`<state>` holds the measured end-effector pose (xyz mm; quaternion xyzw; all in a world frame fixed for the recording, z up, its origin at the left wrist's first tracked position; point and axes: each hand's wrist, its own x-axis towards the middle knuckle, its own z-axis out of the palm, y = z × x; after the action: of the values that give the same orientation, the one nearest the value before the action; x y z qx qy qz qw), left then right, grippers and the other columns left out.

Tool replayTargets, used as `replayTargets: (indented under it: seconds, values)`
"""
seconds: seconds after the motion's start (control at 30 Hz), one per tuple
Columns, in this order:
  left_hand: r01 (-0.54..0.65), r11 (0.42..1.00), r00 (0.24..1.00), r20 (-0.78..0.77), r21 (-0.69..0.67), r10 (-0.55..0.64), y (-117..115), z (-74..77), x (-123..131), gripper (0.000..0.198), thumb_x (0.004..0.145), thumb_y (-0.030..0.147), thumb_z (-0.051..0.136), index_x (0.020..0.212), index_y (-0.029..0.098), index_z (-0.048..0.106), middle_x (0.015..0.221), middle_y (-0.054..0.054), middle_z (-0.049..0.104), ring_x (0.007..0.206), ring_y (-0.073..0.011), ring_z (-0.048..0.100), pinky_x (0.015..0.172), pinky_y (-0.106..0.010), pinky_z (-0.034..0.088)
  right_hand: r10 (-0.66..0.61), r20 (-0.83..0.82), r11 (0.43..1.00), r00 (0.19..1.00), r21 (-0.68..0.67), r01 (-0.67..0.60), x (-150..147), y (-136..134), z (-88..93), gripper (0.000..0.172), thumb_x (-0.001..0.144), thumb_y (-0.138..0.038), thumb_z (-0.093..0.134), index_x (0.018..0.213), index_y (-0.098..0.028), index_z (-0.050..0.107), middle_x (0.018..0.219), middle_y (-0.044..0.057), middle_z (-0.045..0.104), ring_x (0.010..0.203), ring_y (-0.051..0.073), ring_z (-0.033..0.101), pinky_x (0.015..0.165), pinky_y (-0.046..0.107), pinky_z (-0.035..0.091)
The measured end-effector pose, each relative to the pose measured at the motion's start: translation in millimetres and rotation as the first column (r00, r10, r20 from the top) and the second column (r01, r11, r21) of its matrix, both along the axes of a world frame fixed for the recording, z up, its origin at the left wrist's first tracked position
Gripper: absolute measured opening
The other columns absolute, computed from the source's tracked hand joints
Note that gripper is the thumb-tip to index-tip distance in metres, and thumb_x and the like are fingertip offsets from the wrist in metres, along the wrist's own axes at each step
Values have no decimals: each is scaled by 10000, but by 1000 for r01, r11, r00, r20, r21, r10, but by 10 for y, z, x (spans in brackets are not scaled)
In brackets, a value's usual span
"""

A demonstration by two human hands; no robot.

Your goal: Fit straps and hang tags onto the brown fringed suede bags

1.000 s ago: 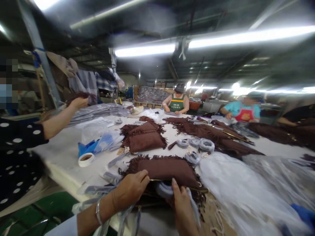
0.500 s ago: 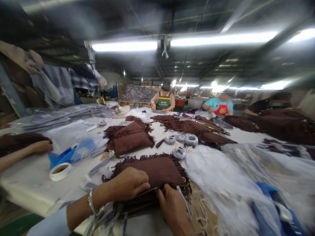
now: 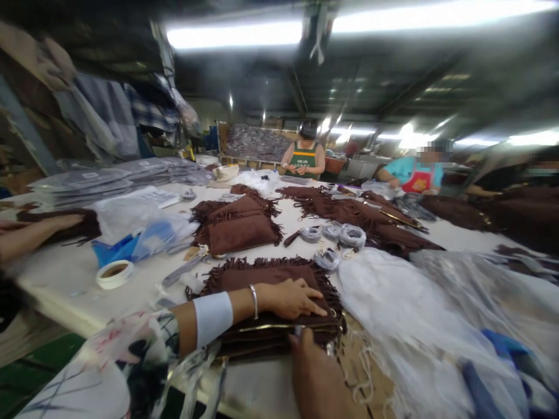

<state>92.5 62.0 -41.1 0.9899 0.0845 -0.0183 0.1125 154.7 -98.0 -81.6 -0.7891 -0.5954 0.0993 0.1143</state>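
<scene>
A brown fringed bag (image 3: 266,278) lies in front of me on the table, on top of more brown bags. Its brass zipper (image 3: 271,327) runs along the edge nearest me. My left hand (image 3: 297,299) rests flat on the bag's right part, fingers stretched toward a corner ring; a silver bangle circles the wrist. Just below the zipper, my right hand (image 3: 318,369) is closed, thumb and forefinger together at a small pale bit I cannot make out. Motion blurs that hand somewhat.
Clear plastic bags (image 3: 384,308) spread on the right. Wrapped coiled straps (image 3: 351,235) lie behind the bag, more fringed bags (image 3: 244,233) farther back. A tape roll (image 3: 114,273) sits left, near another person's arm (image 3: 43,233). Co-workers (image 3: 305,157) work across the table.
My left hand has moved right, from the zipper edge onto the bag's right part, its fingers now stretched out. The zipper shows more fully. The view has tilted down and shifted left.
</scene>
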Motion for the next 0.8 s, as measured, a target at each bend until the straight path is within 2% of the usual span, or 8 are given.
replayTargets:
  seconds: [0.1, 0.2, 0.3, 0.4, 0.5, 0.63, 0.73, 0.8]
  values:
    - [-18, 1000, 1000, 2, 8, 18, -26, 6, -6, 440, 946, 257, 439, 1344, 428, 514, 1470, -13, 455, 1154, -278, 493, 888, -427, 444, 128, -116, 991, 985, -29, -132, -605, 52, 75, 103, 906, -254, 584, 959, -182, 634, 719, 124, 750, 633, 289, 723, 514, 289, 417]
    - [9, 994, 998, 60, 105, -16, -75, -43, -37, 480, 941, 204, 431, 1377, 399, 477, 1464, -34, 454, 1155, -276, 488, 887, -419, 440, 243, -171, 969, 955, -9, -248, -733, 117, 174, 206, 867, -334, 649, 985, -166, 648, 767, 127, 756, 673, 317, 727, 524, 305, 434]
    - [10, 976, 988, 147, 217, -42, -115, -149, -90, 479, 937, 202, 462, 1404, 305, 449, 1443, -76, 469, 1180, -287, 471, 931, -428, 413, 265, -196, 963, 944, 113, -246, -170, -19, 228, 166, 943, -346, 533, 904, -238, 653, 827, 48, 755, 761, 251, 724, 612, 284, 446]
    - [-2, 956, 980, 189, 292, -56, -77, -230, -103, 440, 937, 202, 482, 1377, 218, 474, 1372, -116, 526, 1155, -283, 491, 955, -420, 389, -22, -69, 980, 997, 198, 35, 692, -349, 150, 193, 976, -258, 429, 995, -246, 620, 899, 36, 713, 827, 203, 678, 689, 275, 428]
    - [-43, 941, 983, 180, 335, -19, 6, -219, -37, 401, 939, 143, 455, 1334, 187, 512, 1243, -121, 606, 1085, -269, 534, 915, -405, 402, -163, 65, 981, 984, 120, 155, 1305, -698, -20, 81, 887, -277, 542, 914, -231, 604, 909, 47, 664, 846, 217, 638, 685, 282, 413]
    - [-138, 940, 972, 227, 311, 67, -202, -94, 150, 323, 919, 98, 459, 1215, 134, 582, 1141, -138, 631, 1044, -266, 551, 906, -399, 409, -177, 57, 983, 983, 54, 174, 1471, -972, -159, 54, 856, -265, 559, 891, -248, 597, 924, 30, 650, 858, 214, 626, 668, 280, 392]
    - [-100, 982, 950, 308, 158, 47, -716, -61, 302, 274, 942, 157, 456, 1187, 142, 577, 1150, -121, 618, 1048, -235, 551, 928, -356, 413, -180, -5, 983, 984, 23, 180, 1400, -1023, -141, 84, 875, -267, 514, 832, -245, 583, 896, 26, 660, 838, 207, 633, 660, 278, 383]
    - [0, 998, 949, 315, 69, -22, -1083, -124, 379, 311, 953, 259, 480, 1232, 137, 544, 1202, -120, 601, 1099, -233, 539, 969, -342, 400, -176, -76, 983, 981, 35, 179, 1367, -1029, -116, 107, 843, -264, 540, 937, -242, 585, 959, 38, 674, 894, 218, 643, 690, 277, 395]
